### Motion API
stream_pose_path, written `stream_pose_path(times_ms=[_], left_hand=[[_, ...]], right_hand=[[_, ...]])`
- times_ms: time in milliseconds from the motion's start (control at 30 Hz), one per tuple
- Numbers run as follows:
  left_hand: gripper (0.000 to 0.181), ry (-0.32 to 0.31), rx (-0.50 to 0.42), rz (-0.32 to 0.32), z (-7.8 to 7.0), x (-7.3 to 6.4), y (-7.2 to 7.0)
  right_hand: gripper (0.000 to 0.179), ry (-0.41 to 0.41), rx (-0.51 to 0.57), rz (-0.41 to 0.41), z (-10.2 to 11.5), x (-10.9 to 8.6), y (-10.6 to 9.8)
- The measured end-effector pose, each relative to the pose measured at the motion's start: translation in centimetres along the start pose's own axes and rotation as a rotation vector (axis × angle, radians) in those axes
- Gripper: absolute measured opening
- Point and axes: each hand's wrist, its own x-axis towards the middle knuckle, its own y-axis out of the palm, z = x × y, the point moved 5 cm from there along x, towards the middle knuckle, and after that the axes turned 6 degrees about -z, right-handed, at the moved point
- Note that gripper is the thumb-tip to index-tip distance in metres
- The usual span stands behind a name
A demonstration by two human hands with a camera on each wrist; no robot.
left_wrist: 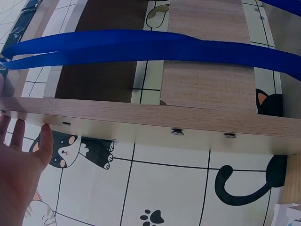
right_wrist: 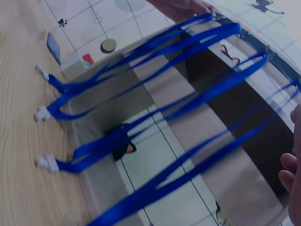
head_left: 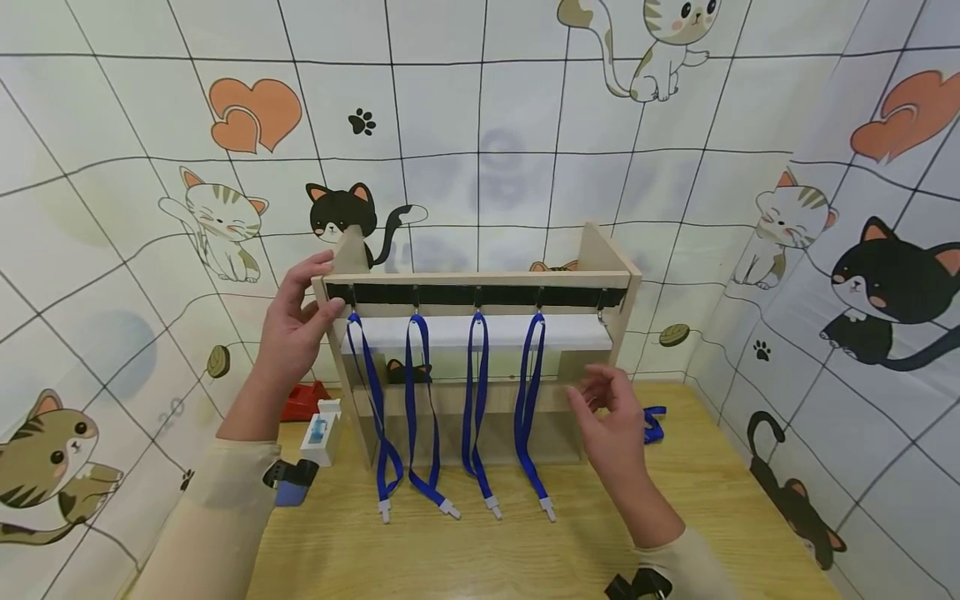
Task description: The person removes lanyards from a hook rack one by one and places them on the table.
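A light wooden rack (head_left: 480,277) stands on the table, with a black strip (head_left: 480,295) along its upper front. Several blue lanyards (head_left: 528,392) hang from hooks on that strip, and their white clips (head_left: 547,507) dangle low in front. My left hand (head_left: 296,321) grips the rack's upper left corner, thumb at the front. In the left wrist view its fingertips (left_wrist: 45,134) touch the outer face of the side panel (left_wrist: 117,127). At the rack's right side, my right hand (head_left: 611,421) hovers with loosely bent fingers and holds nothing. A small metal hook (head_left: 600,315) hangs near the strip's right end.
Right of the rack, another bundle of blue strap (head_left: 654,425) lies on the wooden table (head_left: 510,558). To the left are a white box (head_left: 322,437), a red object (head_left: 303,402) and a blue object (head_left: 291,493). Cat-printed sheeting (head_left: 465,108) surrounds the table.
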Motion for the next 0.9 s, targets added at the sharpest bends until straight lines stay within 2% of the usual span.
stream_pose_path(times_ms=[167, 333, 533, 900], left_hand=[[0.048, -0.002, 0.003, 0.0, 0.1, 0.1, 0.0], [0.048, 0.003, -0.01, -0.002, 0.2, 0.1, 0.1], [0.048, 0.008, 0.001, -0.001, 0.3, 0.1, 0.0], [0.048, 0.01, -0.005, -0.002, 0.1, 0.0, -0.1]], right_hand=[[0.044, -0.046, 0.03, 0.013, 1.2, 0.3, 2.4], [0.044, -0.024, 0.029, 0.027, 1.9, 0.2, 4.0], [0.047, 0.032, 0.003, 0.03, 2.0, -0.1, 5.1], [0.041, 0.013, -0.073, -0.027, 1.7, -1.2, 6.4]])
